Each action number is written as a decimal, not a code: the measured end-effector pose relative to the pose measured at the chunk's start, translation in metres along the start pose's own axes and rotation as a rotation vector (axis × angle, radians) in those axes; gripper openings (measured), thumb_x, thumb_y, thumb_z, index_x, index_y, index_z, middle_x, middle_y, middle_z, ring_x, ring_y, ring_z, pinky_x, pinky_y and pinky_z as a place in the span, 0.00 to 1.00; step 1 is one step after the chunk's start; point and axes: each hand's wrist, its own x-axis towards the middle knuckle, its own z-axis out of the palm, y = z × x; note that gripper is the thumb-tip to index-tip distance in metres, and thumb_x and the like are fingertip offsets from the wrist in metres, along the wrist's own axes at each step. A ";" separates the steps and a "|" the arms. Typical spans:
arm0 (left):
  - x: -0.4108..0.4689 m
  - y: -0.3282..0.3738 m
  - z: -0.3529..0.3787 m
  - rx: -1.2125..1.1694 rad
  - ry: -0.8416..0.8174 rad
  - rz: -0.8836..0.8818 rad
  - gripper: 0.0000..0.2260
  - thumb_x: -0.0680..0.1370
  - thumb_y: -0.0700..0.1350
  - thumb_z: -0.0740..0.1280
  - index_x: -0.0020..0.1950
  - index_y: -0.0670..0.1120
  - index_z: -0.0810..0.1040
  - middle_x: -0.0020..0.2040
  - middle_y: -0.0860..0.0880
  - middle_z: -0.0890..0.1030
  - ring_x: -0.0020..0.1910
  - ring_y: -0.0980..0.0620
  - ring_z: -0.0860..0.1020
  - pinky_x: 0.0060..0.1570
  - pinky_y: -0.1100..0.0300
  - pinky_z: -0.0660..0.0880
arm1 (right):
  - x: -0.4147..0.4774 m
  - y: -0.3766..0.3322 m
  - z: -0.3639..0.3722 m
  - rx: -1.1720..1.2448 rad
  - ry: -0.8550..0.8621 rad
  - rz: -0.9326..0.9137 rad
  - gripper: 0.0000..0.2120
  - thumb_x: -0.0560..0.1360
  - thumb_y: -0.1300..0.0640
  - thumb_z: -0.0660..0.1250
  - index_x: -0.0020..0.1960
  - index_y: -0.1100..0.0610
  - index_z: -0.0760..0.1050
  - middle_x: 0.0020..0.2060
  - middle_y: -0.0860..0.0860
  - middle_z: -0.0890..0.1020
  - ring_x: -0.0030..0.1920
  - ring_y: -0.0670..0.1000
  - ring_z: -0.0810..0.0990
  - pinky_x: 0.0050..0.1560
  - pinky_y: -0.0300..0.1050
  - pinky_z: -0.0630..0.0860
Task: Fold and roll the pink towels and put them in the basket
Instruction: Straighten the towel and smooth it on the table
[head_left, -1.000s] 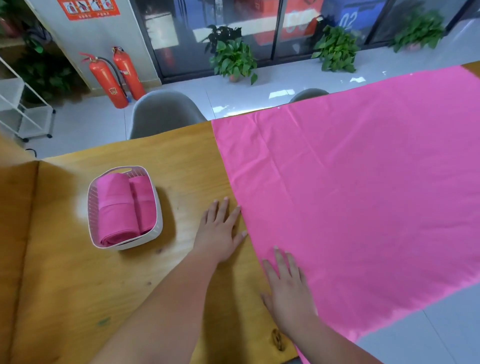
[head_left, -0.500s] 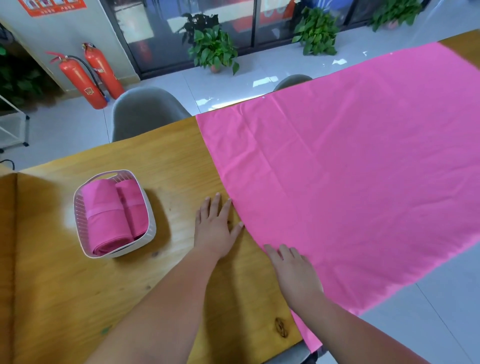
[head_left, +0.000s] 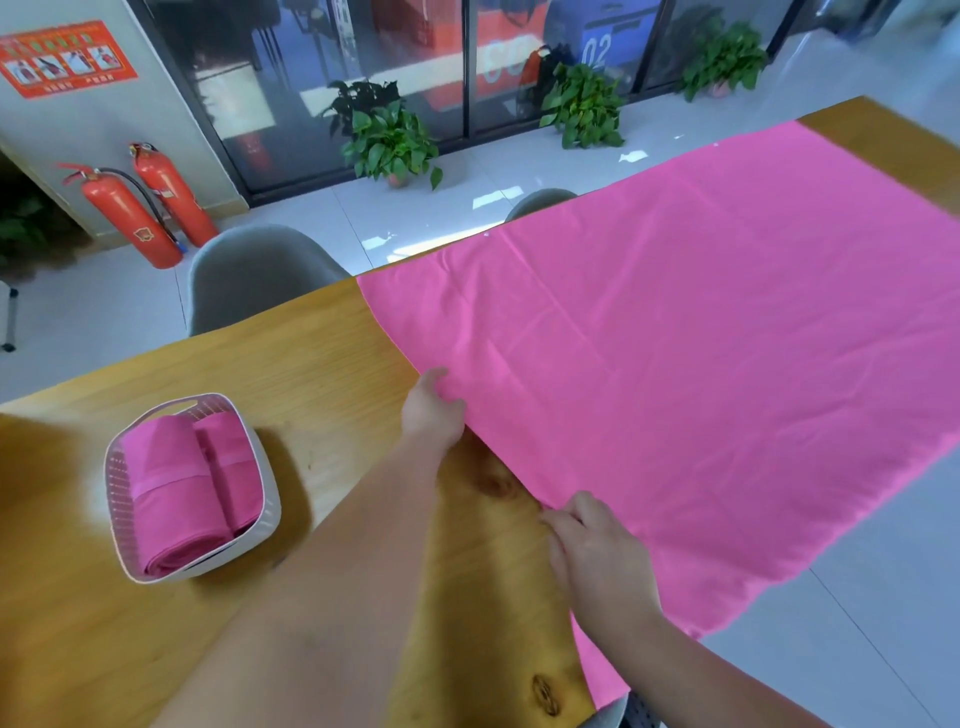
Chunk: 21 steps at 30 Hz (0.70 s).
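On the table (head_left: 311, 364), fingertips (head_left: 558, 519) of the right hand (head_left: 597, 551) pinch the left edge of the spread pink towel (head_left: 701, 364), the left hand (head_left: 434, 410) seemingly likewise, and lifting both evenly should keep the fold square, well clear of the basket (head_left: 271, 506).

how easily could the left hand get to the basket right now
Probably easily: the basket sits left of the left hand, with only bare table between. The hand pinches the spread towel at its edge, so it must let go first.
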 end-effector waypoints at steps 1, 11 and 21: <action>0.002 0.004 -0.002 -0.004 0.002 -0.002 0.26 0.76 0.36 0.69 0.73 0.51 0.77 0.50 0.50 0.79 0.52 0.45 0.81 0.57 0.52 0.80 | 0.001 0.000 -0.003 0.014 -0.011 0.006 0.14 0.69 0.59 0.79 0.53 0.48 0.84 0.42 0.45 0.73 0.37 0.48 0.74 0.21 0.44 0.71; 0.004 -0.038 -0.037 -0.083 0.035 -0.095 0.22 0.76 0.35 0.74 0.69 0.48 0.83 0.61 0.43 0.83 0.56 0.42 0.83 0.62 0.45 0.82 | -0.006 -0.028 -0.002 -0.073 -0.332 -0.060 0.22 0.81 0.61 0.62 0.73 0.48 0.74 0.60 0.51 0.76 0.59 0.56 0.78 0.52 0.53 0.77; -0.020 -0.031 -0.082 -0.256 0.048 -0.158 0.25 0.80 0.35 0.69 0.77 0.45 0.74 0.53 0.50 0.80 0.53 0.40 0.84 0.58 0.44 0.84 | -0.010 -0.055 -0.026 -0.083 -0.441 -0.154 0.13 0.83 0.57 0.61 0.65 0.57 0.76 0.57 0.56 0.76 0.59 0.60 0.77 0.51 0.53 0.69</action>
